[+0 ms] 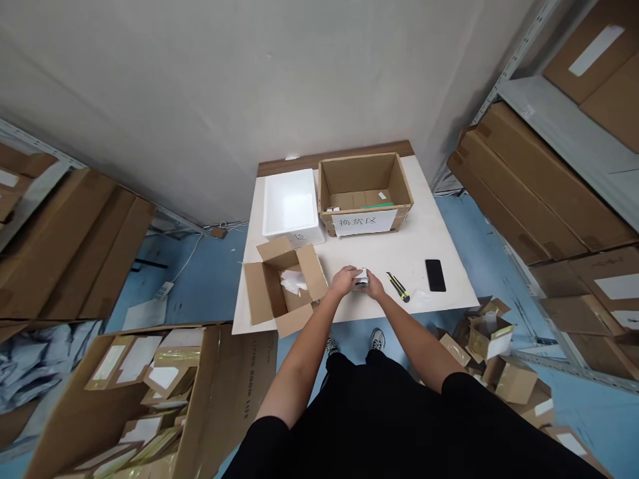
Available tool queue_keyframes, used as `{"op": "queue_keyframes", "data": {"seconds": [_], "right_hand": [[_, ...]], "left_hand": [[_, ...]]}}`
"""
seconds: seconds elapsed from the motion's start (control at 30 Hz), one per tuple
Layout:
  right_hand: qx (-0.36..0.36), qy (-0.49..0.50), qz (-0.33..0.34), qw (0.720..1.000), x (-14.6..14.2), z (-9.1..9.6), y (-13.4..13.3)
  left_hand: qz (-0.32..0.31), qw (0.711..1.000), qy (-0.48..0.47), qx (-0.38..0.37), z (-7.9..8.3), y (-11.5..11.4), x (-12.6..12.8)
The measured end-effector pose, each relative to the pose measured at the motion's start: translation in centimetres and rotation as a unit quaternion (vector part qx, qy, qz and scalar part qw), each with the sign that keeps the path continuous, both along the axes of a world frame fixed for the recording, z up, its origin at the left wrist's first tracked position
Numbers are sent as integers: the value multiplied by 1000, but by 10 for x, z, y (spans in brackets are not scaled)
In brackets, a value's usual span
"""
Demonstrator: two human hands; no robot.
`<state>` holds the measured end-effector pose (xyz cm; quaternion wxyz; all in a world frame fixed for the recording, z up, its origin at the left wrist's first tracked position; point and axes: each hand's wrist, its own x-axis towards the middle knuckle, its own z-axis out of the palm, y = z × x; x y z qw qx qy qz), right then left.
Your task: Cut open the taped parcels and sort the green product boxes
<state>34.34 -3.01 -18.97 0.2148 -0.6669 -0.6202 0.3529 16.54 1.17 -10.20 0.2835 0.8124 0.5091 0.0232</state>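
Left hand and right hand had their fingers round a small white pack; a knife lay right of it, a carton left!

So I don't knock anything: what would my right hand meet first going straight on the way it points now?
The small item it already grips comes first; just across that, probably your left hand, though depth is hard to judge from this one view.
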Motion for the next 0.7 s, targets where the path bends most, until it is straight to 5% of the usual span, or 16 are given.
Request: {"op": "queue_keyframes", "data": {"seconds": [0.13,0.3,0.4,0.53,0.7], "right_hand": [[-61,132,-46,988,6,5,-7],[-2,156,-45,987,4,24,-7],[-11,75,-36,996,-1,39,-4],[-38,-34,-37,998,-12,55,1],[-39,-51,-41,997,-17,62,2]], "left_hand": [[118,992,-24,-24,8,20,15],[353,936,-8,0,9,29,23],[312,947,-23,68,4,22,22],[162,983,-80,-24,-6,13,18],[165,975,-122,-84,-19,13,12]]}}
